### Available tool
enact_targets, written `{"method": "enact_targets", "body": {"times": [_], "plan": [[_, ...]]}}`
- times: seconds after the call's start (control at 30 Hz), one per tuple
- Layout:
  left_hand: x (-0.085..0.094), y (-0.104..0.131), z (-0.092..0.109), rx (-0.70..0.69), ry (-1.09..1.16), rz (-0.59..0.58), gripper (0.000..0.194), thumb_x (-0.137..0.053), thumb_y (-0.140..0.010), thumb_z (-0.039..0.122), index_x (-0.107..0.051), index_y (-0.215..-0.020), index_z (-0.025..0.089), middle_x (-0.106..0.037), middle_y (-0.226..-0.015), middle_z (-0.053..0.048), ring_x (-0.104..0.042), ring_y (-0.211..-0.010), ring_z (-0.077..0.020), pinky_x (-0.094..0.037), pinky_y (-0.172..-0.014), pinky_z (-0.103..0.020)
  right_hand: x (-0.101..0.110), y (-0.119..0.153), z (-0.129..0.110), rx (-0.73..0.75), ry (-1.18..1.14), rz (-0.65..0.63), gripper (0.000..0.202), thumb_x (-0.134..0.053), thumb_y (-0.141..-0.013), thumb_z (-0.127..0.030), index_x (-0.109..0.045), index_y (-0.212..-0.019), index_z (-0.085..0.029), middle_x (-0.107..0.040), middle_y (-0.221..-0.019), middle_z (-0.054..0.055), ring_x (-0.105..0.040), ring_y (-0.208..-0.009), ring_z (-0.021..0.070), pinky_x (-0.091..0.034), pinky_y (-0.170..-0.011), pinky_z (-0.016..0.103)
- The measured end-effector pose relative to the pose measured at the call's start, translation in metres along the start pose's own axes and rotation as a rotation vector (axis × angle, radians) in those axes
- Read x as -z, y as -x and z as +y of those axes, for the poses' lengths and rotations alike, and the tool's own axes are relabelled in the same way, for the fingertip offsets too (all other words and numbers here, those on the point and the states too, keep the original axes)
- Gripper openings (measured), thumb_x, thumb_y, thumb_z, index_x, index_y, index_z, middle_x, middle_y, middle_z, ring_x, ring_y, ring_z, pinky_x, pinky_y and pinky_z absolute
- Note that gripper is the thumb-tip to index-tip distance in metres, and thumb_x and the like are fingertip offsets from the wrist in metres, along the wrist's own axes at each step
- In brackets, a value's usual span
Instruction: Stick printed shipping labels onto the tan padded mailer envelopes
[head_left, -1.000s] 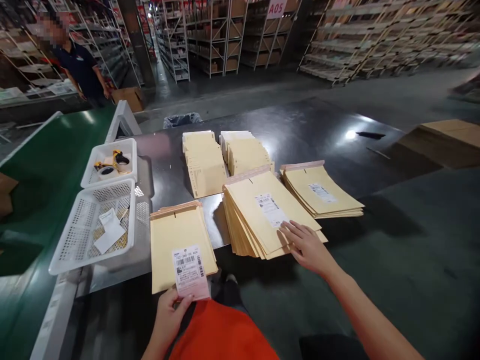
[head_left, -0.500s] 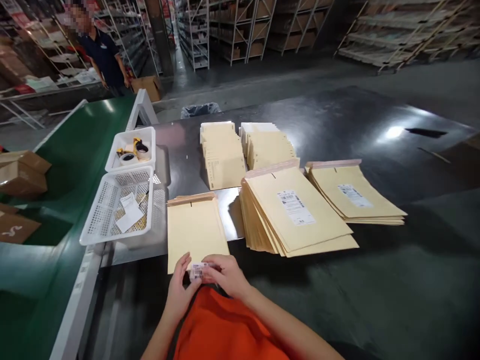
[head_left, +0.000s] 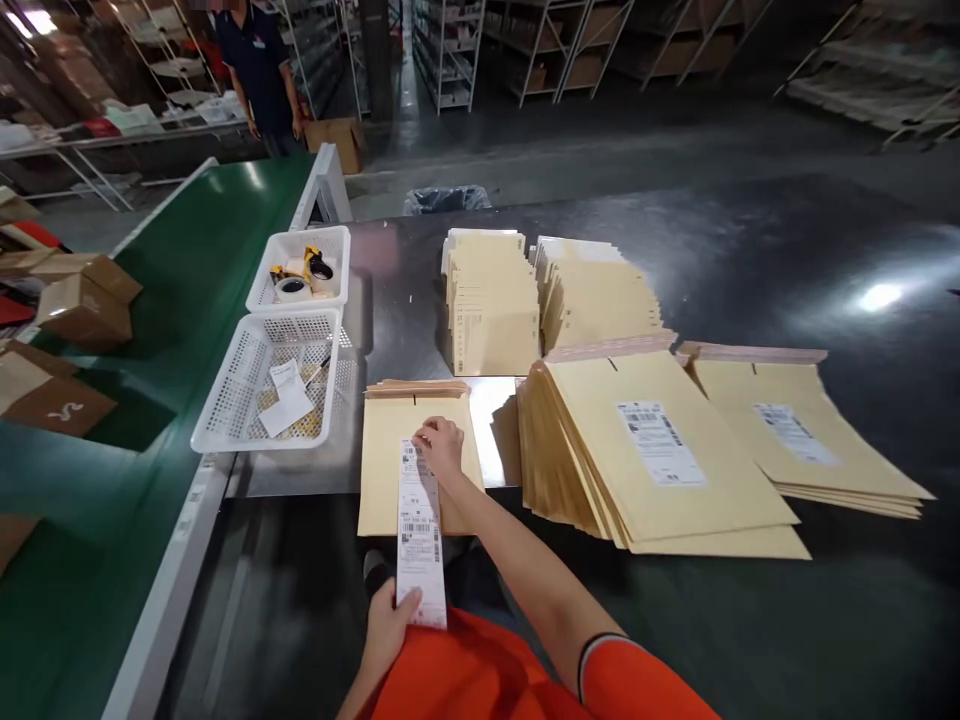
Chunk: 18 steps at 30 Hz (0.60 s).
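Note:
A long strip of printed white labels [head_left: 420,530] stretches between my two hands. My left hand [head_left: 391,622] is closed on its lower end, near the orange shirt. At the upper end, my right hand [head_left: 441,448] pinches the strip's top edge with bent fingers, over a yellow padded envelope [head_left: 379,470] on a small stack. To the right stands a thick pile of large envelopes, the top one [head_left: 585,400] bearing a white label. Another labelled envelope pile [head_left: 720,390] lies farther right.
Two rows of smaller envelopes [head_left: 495,335] stand behind. At left are a white basket [head_left: 217,420] with papers, a basket [head_left: 259,285] with tape dispensers, and a green conveyor [head_left: 187,270] carrying cartons [head_left: 82,310]. A person [head_left: 262,80] stands beyond; a lined bin [head_left: 446,200] is behind the table.
The label strip, earlier bunched between both hands, is now stretched out. My right hand has moved up over the envelope, my left hand down towards my body. The view has shifted left.

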<state>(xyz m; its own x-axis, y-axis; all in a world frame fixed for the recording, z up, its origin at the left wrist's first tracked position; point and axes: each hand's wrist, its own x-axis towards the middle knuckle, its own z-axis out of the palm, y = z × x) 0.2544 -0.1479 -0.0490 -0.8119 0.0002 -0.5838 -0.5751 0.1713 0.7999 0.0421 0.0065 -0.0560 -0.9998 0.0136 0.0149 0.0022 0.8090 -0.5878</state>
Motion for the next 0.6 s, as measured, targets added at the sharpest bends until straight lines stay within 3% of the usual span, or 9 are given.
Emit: {"method": "enact_targets", "body": {"times": [0.1,0.2,0.27,0.33,0.37,0.4,0.5,0.53,0.6], "plan": [[0.011,0.023,-0.012,-0.061,-0.098,-0.094,0.043,-0.065,-0.068,0.056,-0.072,-0.078,0.015,-0.073,-0.078,-0.011,-0.068,-0.076,-0.0285,-0.055,-0.071,-0.039,-0.012,0.001,0.0,-0.014,0.04,0.021,0.025,-0.044,-0.091,-0.027,-0.067,-0.1,-0.021,-0.056,-0.122,0.011,-0.048,-0.11,0.0278,-0.037,-0.094,0.047],[0.029,0.016,0.0,-0.241,-0.304,0.041,0.039,-0.051,-0.082,0.046,-0.071,-0.1,0.018,-0.068,-0.112,-0.014,-0.062,-0.108,-0.0288,-0.047,-0.096,-0.041,-0.019,0.028,-0.002,0.055,0.117,0.021,0.044,-0.04,-0.092,-0.028,-0.047,-0.132,-0.012,-0.04,-0.142,0.018,-0.035,-0.127,0.0328,-0.028,-0.103,0.053],[0.043,-0.005,0.014,-0.281,-0.38,0.146,0.043,-0.046,-0.084,0.044,-0.068,-0.108,0.015,-0.064,-0.121,-0.016,-0.057,-0.115,-0.0293,-0.043,-0.101,-0.043,-0.023,0.047,-0.002,0.334,0.179,-0.095,0.055,-0.041,-0.091,-0.031,-0.035,-0.14,-0.008,-0.032,-0.147,0.02,-0.024,-0.136,0.0329,-0.019,-0.109,0.054],[0.053,-0.029,0.028,-0.284,-0.386,0.141,0.045,-0.044,-0.084,0.045,-0.068,-0.108,0.015,-0.067,-0.114,-0.015,-0.061,-0.109,-0.0289,-0.046,-0.098,-0.043,-0.022,0.052,0.001,0.644,0.217,-0.256,0.06,-0.042,-0.09,-0.037,-0.032,-0.142,-0.009,-0.031,-0.149,0.017,-0.019,-0.14,0.0295,-0.014,-0.113,0.05],[0.056,-0.039,0.033,-0.288,-0.382,0.121,0.045,-0.044,-0.084,0.045,-0.068,-0.107,0.015,-0.069,-0.11,-0.014,-0.063,-0.106,-0.0283,-0.047,-0.096,-0.043,-0.02,0.049,0.003,0.682,0.233,-0.297,0.061,-0.041,-0.09,-0.039,-0.031,-0.143,-0.009,-0.031,-0.149,0.016,-0.018,-0.14,0.0283,-0.013,-0.114,0.049],[0.057,-0.046,0.036,-0.294,-0.378,0.101,0.043,-0.045,-0.084,0.045,-0.069,-0.104,0.016,-0.07,-0.107,-0.013,-0.064,-0.103,-0.0277,-0.049,-0.094,-0.042,-0.017,0.043,0.005,0.616,0.26,-0.295,0.062,-0.039,-0.091,-0.04,-0.029,-0.144,-0.008,-0.029,-0.15,0.016,-0.018,-0.141,0.0283,-0.012,-0.115,0.049],[0.055,-0.055,0.04,-0.32,-0.376,0.069,0.041,-0.046,-0.084,0.045,-0.07,-0.102,0.017,-0.07,-0.109,-0.012,-0.064,-0.105,-0.027,-0.049,-0.093,-0.041,-0.006,0.027,0.009,0.215,0.351,-0.189,0.062,-0.032,-0.093,-0.037,-0.027,-0.143,-0.001,-0.023,-0.151,0.021,-0.016,-0.141,0.0321,-0.011,-0.114,0.054],[0.055,-0.055,0.04,-0.327,-0.374,0.066,0.042,-0.046,-0.084,0.046,-0.07,-0.102,0.016,-0.07,-0.109,-0.013,-0.064,-0.106,-0.0272,-0.049,-0.093,-0.04,-0.003,0.03,0.009,0.201,0.358,-0.197,0.064,-0.033,-0.092,-0.038,-0.026,-0.143,0.001,-0.021,-0.151,0.022,-0.015,-0.141,0.0331,-0.01,-0.113,0.055],[0.055,-0.052,0.042,-0.339,-0.364,0.071,0.045,-0.046,-0.084,0.048,-0.07,-0.102,0.015,-0.071,-0.107,-0.013,-0.065,-0.103,-0.028,-0.05,-0.091,-0.041,-0.001,0.048,0.005,0.373,0.331,-0.29,0.076,-0.042,-0.087,-0.047,-0.024,-0.144,0.0,-0.018,-0.151,0.023,-0.01,-0.141,0.0352,-0.007,-0.113,0.058]]}}
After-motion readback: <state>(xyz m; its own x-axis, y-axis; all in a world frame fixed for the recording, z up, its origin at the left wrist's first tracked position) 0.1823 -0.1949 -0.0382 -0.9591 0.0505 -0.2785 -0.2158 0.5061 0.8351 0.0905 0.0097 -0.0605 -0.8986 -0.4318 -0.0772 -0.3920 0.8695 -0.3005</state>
